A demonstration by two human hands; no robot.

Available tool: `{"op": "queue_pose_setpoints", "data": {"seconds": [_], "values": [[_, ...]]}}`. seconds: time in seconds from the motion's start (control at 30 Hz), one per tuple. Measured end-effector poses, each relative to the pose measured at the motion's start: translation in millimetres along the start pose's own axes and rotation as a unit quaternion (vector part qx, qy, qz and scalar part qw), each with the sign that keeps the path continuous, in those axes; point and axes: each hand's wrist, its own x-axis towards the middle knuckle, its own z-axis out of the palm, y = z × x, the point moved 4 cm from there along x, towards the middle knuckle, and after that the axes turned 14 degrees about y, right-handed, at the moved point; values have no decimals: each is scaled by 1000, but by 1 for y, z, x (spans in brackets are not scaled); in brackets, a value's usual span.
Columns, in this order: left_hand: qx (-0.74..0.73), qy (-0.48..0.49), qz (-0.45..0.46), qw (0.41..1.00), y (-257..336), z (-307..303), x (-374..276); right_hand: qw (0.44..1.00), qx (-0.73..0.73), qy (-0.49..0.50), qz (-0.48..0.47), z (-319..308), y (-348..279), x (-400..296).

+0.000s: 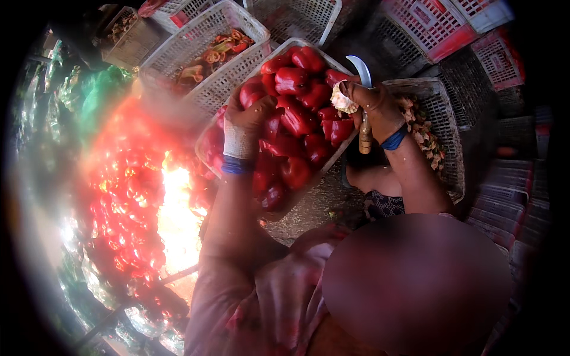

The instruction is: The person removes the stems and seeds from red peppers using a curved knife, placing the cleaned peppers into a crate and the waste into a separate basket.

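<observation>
My right hand (pixel 378 107), in a soiled glove with a blue band at the wrist, grips a curved knife (pixel 364 133) by its wooden handle. The hooked blade points up, away from me. Between the same thumb and fingers sits a pale, seedy pepper core (pixel 343 98). My left hand (pixel 247 122), gloved and banded alike, is at the left side of a crate (pixel 340 153) heaped with red bell peppers (pixel 296 118). Its thumb and fingers close around one red bell pepper (pixel 253 92); the fingertips are partly hidden. A cut pepper (pixel 337 130) lies below the core.
At right, a crate (pixel 456 147) holds cores and scraps. Beyond my left hand, another white crate (pixel 205 95) contains pepper trimmings (pixel 227 46). A large pile of red peppers (pixel 129 213) lies left in strong glare. Stacked crates (pixel 427 26) stand at the back right.
</observation>
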Motion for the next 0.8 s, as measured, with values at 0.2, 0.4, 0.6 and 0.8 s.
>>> {"op": "queue_pose_setpoints", "data": {"seconds": [0.2,0.4,0.6,0.8], "values": [[10,123,43,991,3,-39,42,959,-262,54,93,-153,14,40],[32,83,2,996,-11,0,57,902,-428,3,61,-169,45,71],[170,61,146,973,-31,59,148,915,-232,14,-329,-47,49,184],[500,-29,397,769,-79,119,238,952,-289,-56,-83,56,84,249]]}}
